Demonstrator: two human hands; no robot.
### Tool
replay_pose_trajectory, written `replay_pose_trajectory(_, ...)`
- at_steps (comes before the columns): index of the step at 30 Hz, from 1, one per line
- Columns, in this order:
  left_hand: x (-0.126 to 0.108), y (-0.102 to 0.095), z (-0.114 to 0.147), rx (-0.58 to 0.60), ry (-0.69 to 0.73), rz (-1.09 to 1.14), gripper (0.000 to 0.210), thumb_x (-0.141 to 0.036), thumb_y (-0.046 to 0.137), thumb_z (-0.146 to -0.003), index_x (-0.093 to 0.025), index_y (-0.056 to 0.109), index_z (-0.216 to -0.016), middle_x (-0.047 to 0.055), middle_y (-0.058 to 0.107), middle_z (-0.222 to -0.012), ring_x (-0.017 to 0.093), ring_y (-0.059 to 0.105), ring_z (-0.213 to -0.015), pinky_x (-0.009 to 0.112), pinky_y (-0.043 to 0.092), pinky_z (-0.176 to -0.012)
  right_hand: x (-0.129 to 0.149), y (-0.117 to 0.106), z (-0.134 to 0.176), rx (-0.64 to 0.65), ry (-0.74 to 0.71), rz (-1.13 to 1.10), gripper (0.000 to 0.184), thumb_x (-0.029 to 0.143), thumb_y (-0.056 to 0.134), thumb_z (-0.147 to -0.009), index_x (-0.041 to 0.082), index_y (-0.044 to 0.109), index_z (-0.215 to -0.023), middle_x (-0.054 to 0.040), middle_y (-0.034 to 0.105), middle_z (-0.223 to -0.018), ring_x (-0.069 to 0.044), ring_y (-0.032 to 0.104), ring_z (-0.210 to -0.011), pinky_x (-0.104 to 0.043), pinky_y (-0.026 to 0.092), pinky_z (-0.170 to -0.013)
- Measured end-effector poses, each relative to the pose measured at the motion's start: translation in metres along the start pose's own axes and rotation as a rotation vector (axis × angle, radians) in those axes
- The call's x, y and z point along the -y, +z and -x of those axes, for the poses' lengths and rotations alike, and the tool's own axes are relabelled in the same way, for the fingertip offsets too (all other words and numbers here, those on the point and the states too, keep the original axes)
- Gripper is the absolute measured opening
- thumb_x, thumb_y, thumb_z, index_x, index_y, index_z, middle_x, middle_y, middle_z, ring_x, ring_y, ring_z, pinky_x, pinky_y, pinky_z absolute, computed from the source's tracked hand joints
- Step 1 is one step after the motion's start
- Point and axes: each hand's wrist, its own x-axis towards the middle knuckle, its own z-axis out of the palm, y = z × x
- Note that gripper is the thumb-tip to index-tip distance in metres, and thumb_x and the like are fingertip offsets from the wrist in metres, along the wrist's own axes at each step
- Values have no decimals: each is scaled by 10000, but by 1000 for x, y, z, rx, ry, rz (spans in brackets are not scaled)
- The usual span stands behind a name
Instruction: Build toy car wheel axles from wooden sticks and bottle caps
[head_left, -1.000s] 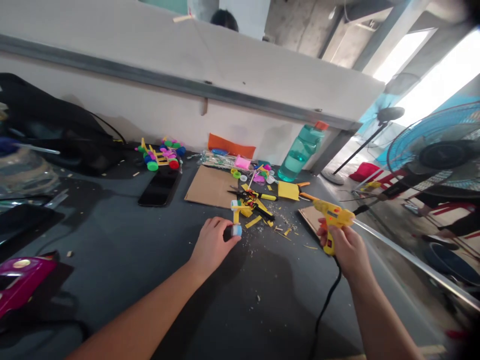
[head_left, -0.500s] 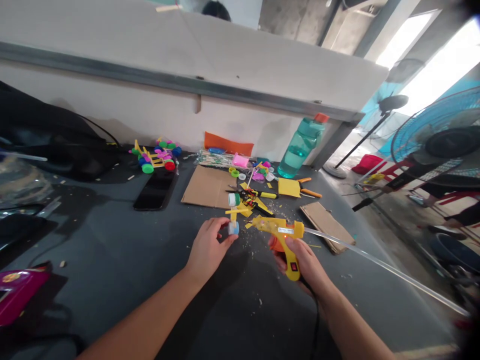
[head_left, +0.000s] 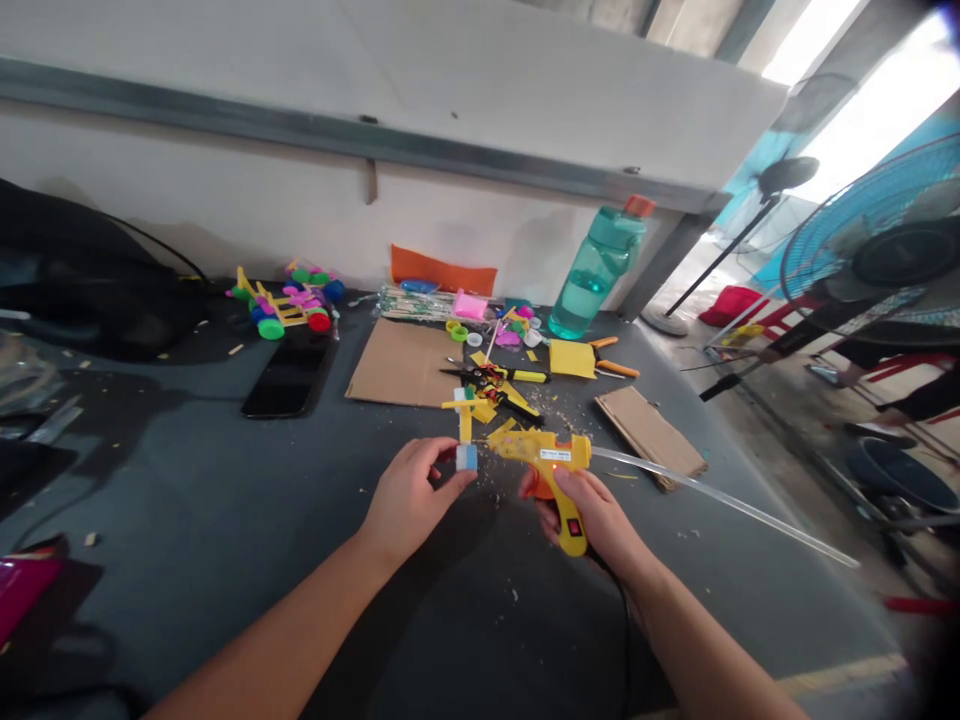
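My left hand [head_left: 416,500] pinches a small assembly of bottle caps and yellow sticks [head_left: 466,425] between thumb and fingers. A blue and white cap [head_left: 466,458] is at its lower end, by my fingertips, and a white and green cap shows at its top, partly behind a crosswise stick. Wrapped around the handle of a yellow hot glue gun [head_left: 574,500] is my right hand [head_left: 600,515], its fingers at the orange trigger. The gun's nozzle points left, close beside the sticks; whether it touches them I cannot tell. A long transparent glue stick [head_left: 720,502] extends from its back.
Beyond my hands lie yellow-handled pliers [head_left: 525,376], yellow scraps, a cardboard sheet [head_left: 409,362] and loose caps. A teal bottle [head_left: 592,275] stands by the wall. Cardboard [head_left: 651,437] lies right, a phone [head_left: 286,380] and wheeled toys [head_left: 289,305] left. A fan [head_left: 892,260] stands beyond the table.
The glue gun has moved left, bringing its nozzle nearer the sticks. The cap assembly has turned in my left hand, so less of the green cap shows. My view has tilted down slightly.
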Motion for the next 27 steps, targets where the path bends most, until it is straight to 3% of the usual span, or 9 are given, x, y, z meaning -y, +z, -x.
replay_pose_trajectory(15, 0, 1, 1, -7, -8, -12, 326, -439, 601, -783, -216, 598, -1020, 29, 607, -889, 159, 571, -751, 279, 486, -669, -1, 5, 0, -48, 1, 16, 411, 552, 558, -779, 148, 629, -801, 25, 464, -572, -83, 384, -484, -207, 373, -440)
replay_pose_trajectory(27, -1, 0, 1, 5, 0, -25, 331, -461, 576, -793, -202, 609, -996, 36, 612, -867, 163, 575, -740, 282, 489, -665, -5, 0, -1, -45, -18, 196, 457, 577, 498, -811, 139, 626, -842, 34, 442, -577, -82, 438, -481, -215, 363, -476)
